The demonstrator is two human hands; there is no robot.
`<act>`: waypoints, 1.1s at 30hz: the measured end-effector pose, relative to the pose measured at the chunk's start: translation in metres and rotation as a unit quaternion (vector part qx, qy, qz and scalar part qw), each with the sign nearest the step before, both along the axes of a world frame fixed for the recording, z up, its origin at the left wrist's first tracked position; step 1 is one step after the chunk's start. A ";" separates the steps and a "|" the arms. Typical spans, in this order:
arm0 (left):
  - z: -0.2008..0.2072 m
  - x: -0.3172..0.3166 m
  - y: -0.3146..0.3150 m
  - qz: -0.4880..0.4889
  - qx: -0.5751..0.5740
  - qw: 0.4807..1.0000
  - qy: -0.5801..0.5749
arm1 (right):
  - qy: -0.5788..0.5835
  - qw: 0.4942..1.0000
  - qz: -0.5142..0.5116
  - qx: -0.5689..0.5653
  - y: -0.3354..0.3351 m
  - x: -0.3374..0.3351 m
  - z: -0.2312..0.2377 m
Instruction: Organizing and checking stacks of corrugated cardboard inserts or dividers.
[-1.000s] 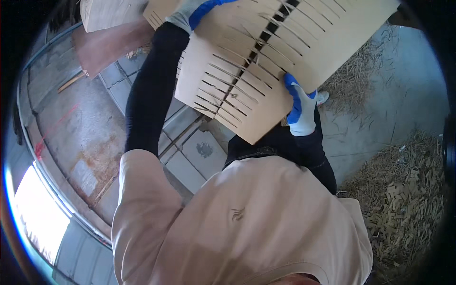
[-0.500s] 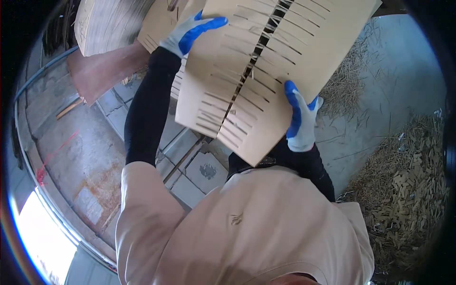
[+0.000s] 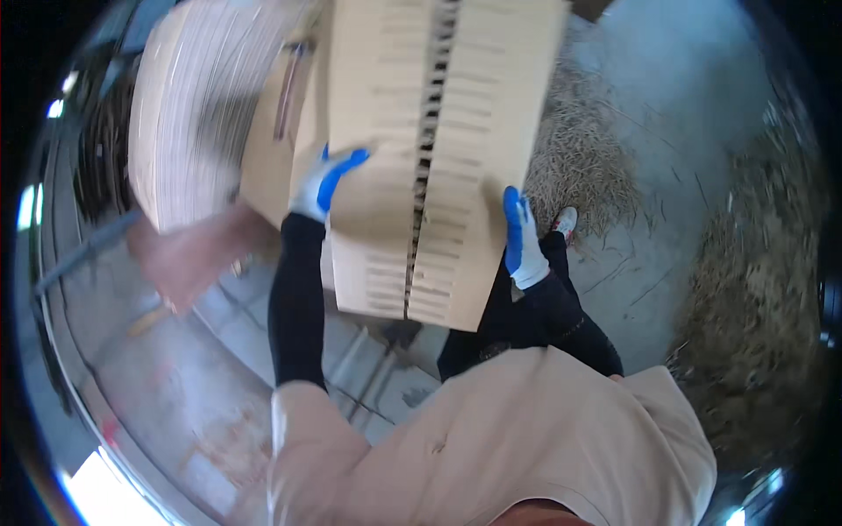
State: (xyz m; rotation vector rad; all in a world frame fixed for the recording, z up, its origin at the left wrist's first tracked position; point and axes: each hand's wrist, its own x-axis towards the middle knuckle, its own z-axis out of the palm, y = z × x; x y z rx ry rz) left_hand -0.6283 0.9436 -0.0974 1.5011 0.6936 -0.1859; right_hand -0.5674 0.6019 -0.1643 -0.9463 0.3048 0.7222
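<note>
A large tan cardboard piece [image 3: 373, 237] spans the upper middle, with rows of short slots on both sides of a dark, broken gap down its length. My left hand [image 3: 326, 182], in a white glove with blue coating, is closed on its left edge, thumb lying over the face. At the right edge, my right hand [image 3: 524, 241] wears a matching glove and grips the board, its thumb side at the edge and its other fingers hidden. Motion blurs the slots, and whether this is one sheet or several cannot be told.
A tall stack of cardboard sheets [image 3: 189, 123] stands at the upper left, with a reddish-brown sheet [image 3: 189, 254] below it. Thin cardboard scraps [image 3: 583, 149] lie heaped on the floor beyond my right hand. A larger scrap pile [image 3: 754, 324] covers the far right.
The slotted cardboard has swung from a slant to nearly straight and shifted left in view. Both hands have moved with it, still holding its edges, and the whole view has shifted.
</note>
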 end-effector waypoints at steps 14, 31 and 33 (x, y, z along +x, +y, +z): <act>0.013 0.014 -0.013 0.121 -0.016 0.992 0.035 | -0.172 0.984 -0.038 -0.034 0.046 0.127 0.036; -0.026 -0.035 0.000 -0.045 0.262 0.963 -0.044 | -0.159 0.986 0.050 0.022 0.060 0.142 0.039; -0.036 -0.039 0.009 -0.067 0.299 0.951 -0.043 | -0.075 0.995 0.049 0.050 0.055 0.140 0.027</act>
